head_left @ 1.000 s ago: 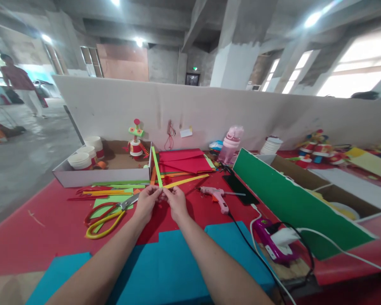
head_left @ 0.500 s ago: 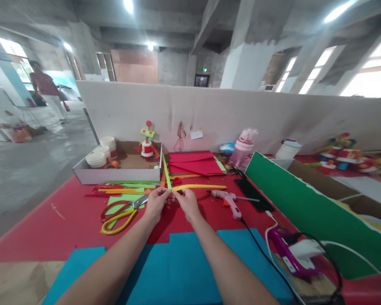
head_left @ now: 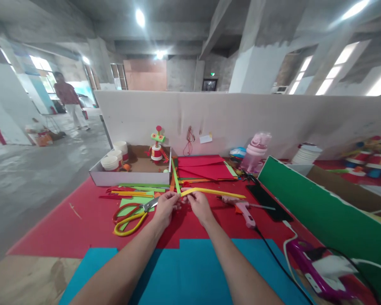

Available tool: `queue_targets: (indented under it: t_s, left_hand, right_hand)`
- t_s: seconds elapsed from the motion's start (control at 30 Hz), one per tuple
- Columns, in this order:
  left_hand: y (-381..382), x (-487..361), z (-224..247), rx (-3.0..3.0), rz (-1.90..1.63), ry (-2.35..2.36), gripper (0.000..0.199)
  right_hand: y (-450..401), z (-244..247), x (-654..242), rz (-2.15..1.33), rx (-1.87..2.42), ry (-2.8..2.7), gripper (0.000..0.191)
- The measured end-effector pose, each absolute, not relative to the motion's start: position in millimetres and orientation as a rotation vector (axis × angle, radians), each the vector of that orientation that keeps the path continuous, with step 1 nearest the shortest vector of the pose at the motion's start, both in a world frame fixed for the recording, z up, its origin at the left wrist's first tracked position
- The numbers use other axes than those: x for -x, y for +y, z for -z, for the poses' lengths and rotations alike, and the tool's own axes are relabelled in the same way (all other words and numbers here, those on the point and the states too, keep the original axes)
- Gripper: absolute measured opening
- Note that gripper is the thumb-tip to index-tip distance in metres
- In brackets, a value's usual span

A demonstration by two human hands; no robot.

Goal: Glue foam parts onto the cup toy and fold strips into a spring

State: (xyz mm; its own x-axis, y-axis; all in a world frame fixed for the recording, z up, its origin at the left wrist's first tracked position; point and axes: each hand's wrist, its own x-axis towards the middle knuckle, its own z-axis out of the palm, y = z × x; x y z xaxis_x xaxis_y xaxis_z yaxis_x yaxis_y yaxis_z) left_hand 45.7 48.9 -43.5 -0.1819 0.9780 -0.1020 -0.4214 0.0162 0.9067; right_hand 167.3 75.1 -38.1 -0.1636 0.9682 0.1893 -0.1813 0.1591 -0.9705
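My left hand pinches the near end of a green paper strip, where it meets a yellow paper strip. The yellow strip stretches to the right from my fingertips, and my right hand is closed on it near that joined end. Scissors with red and yellow handles lie left of my left hand, on light green paper. To the right of my right hand rests a pink glue gun with a glue stick in its back.
Blue sheets lie at the front. A white box with cups and a paper robot stands back left. Red paper, a pink bottle, a phone, a green box and a purple power strip sit further right. A person stands far left.
The view has shifted left, so things appear further right. My right hand has moved slightly away from my left along the yellow strip. The person in the background has moved a little.
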Motion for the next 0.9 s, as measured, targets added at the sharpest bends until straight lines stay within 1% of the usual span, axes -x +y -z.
queue_targets:
  t_s: [0.17, 0.4, 0.73, 0.9]
  left_hand:
    - [45, -46, 39, -0.760, -1.434, 0.960, 0.030]
    - [45, -47, 41, -0.756, -1.414, 0.961, 0.031]
    - [45, -47, 41, -0.811, -1.417, 0.950, 0.031]
    - [45, -46, 41, -0.809, -1.417, 0.944, 0.031]
  right_hand:
    - [77, 45, -165, -1.321, 0.878, -1.236, 0.020]
    - [73, 47, -158, -1.246, 0.872, -1.175, 0.019]
    - [73, 54, -150, -1.437, 0.825, -0.942, 0.023]
    - [73, 59, -149, -1.483, 0.841, -0.866, 0.020]
